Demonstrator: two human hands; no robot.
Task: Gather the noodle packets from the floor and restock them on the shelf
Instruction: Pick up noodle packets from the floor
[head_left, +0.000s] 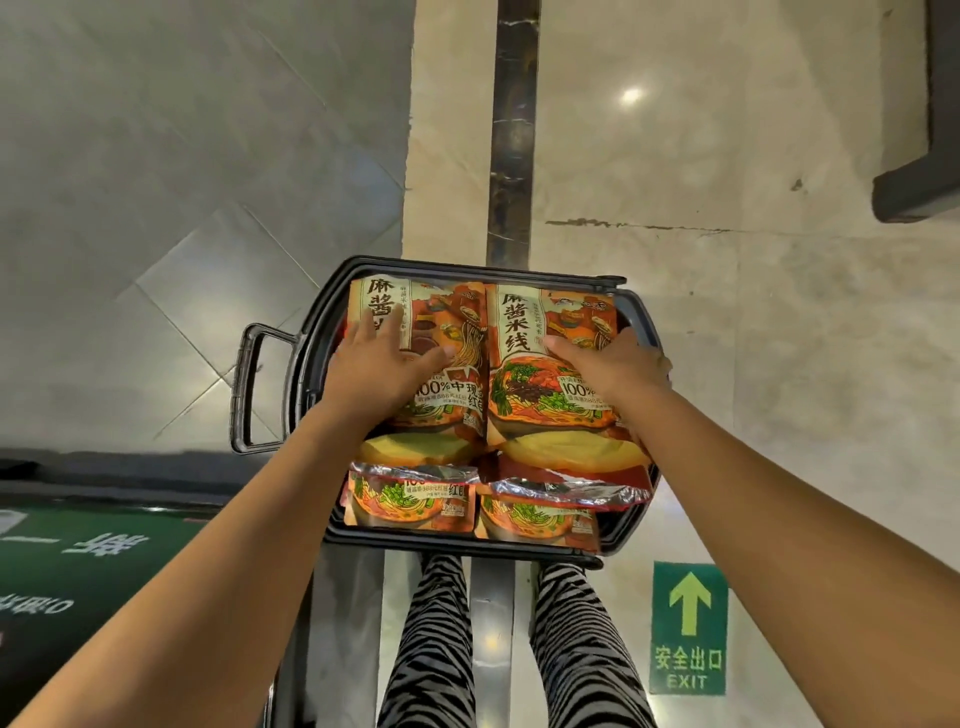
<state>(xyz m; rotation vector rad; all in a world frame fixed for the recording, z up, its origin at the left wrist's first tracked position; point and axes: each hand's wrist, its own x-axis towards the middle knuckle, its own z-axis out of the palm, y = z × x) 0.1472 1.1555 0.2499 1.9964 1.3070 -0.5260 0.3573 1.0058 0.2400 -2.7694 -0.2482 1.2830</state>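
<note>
Orange left packet (447, 379) lies flat under the left hand (374, 358), touching the right packet (535, 400) under the right hand (608, 364); two nearer packets (410, 501) sit below the wrists.

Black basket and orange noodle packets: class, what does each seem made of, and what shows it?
Black rimmed basket: likely moulded plastic, smooth with dull sheen. Orange noodle packets: probably thin printed plastic film, glossy; crinkled silvery seals reflect light.

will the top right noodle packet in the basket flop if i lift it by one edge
Probably floppy: the top right packet is a soft-looking pouch with a bulging middle, so it would likely sag from one edge. Its glossy film may be slippery. It looks flat enough not to roll.
</note>
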